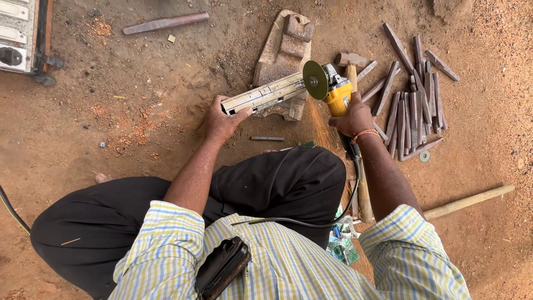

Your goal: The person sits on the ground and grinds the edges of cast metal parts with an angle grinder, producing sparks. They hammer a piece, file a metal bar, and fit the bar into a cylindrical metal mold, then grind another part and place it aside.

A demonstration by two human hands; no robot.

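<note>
My left hand (pixel 222 122) clamps the metal bar (pixel 265 93) steady on the iron block (pixel 280 55); my right hand (pixel 355 118) grips the angle grinder (pixel 332 86), disc against the bar's end.

The floor (pixel 155 111) is bare reddish-brown earth, packed hard and strewn with grit, small stones and patches of orange dust. Daylight falls evenly across it, brighter toward the far right. At the far left edge stands a pale switch box (pixel 19 33) on a dark frame. A single flat metal bar (pixel 165 23) lies on the ground at the far side, left of centre. To the right, a heap of short dark metal wedges (pixel 413 94) lies spread in rough rows, with a small round washer (pixel 425 156) just near of them. A long wooden pole (pixel 469 201) lies slantwise on the near right. A black cable (pixel 11 211) crosses the near left corner.
</note>
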